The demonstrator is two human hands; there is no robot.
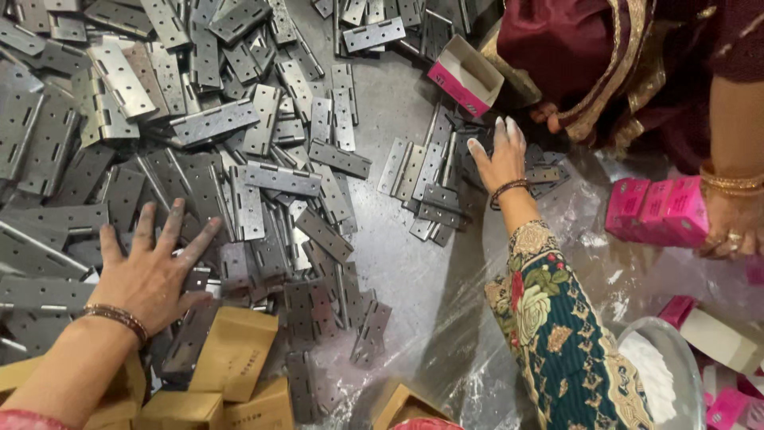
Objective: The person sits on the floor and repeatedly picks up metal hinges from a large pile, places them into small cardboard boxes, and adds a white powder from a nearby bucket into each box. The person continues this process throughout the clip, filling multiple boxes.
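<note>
While both of the person's arms reach out over a grey floor (382, 103), a great heap of flat grey metal hinges (199, 127) fills the view from nine o'clock round to twelve. The left hand (151, 275), at about eight o'clock, lies palm down on the near edge of that heap with its fingers spread wide and smudged dark; it presses on the hinges but grips nothing. A beaded bracelet (118, 318) circles its wrist. Just below it, at seven o'clock, sit several plain brown cardboard boxes (235, 354), touching the hinges.

The right hand (500, 155), a little past centre towards two o'clock, comes out of a flowered teal sleeve (557, 334) and rests flat, fingers together and stretched out, on a smaller cluster of hinges (426, 187) lying apart from the main heap. It holds nothing that I can see; its fingertips look pale with powder. A dark bangle (509, 188) sits at the wrist.

At one to three o'clock another person in a maroon garment (581, 48) sits close by. That person's hand (728, 231), with gold bangles, holds a pink box (656, 211) at three o'clock. An open pink and white box (465, 76) lies at one o'clock. A round bowl of white powder (652, 370) stands at five o'clock on crinkled clear plastic sheeting (446, 334).
</note>
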